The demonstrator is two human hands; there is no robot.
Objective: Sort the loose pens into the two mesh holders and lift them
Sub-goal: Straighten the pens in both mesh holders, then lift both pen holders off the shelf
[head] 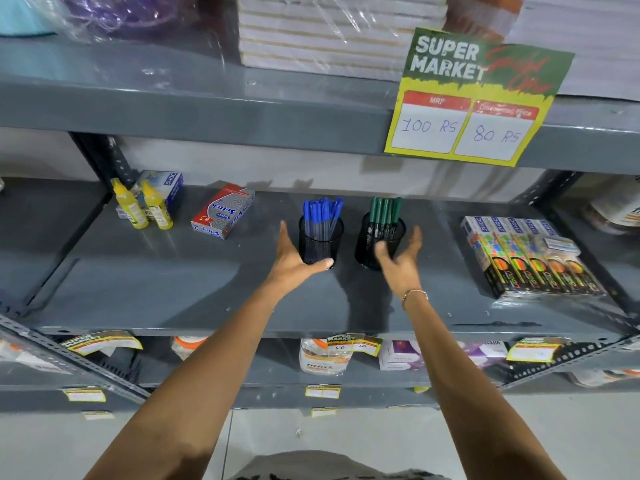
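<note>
Head view: both holders stand on the shelf (173, 282), blue pens (322, 216) left, green pens (384, 213) right; left hand (294, 261) cups the blue-pen holder (320, 242), fingers spread; right hand (398, 263) open, empty, beside the green-pen holder (379, 242). Uneven grips could tip them, spilling pens.

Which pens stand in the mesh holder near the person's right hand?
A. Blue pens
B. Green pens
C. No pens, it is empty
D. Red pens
B: the right holder, beside the open right hand, is filled with green pens; the blue pens stand in the other holder.
</note>
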